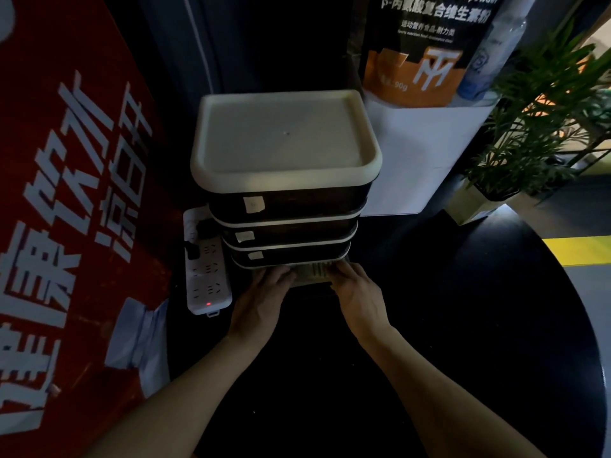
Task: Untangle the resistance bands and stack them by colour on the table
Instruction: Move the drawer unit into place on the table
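Lighting is poor. No resistance bands can be made out; whether any lie inside the stack of boxes (pixel 286 180) cannot be told, as the dark walls hide the contents. The stack, topped by a cream lid (pixel 284 137), is the reference point. At its foot sits a pale slotted bottom box (pixel 312 272), largely covered by the hands. The left hand (pixel 261 305) and the right hand (pixel 358 292) both rest on the front of that box; fingertips are lost in shadow, so whether they curl round its edge cannot be told. Left of the stack lies a white power strip (pixel 206 272), beyond it a red banner (pixel 66 193). Right of the stack stands a white stand (pixel 426 153) carrying a supplement pouch (pixel 420 51); further right, a plant (pixel 542 120). The round black table (pixel 496 309) is cut off by the frame's lower and right edges.
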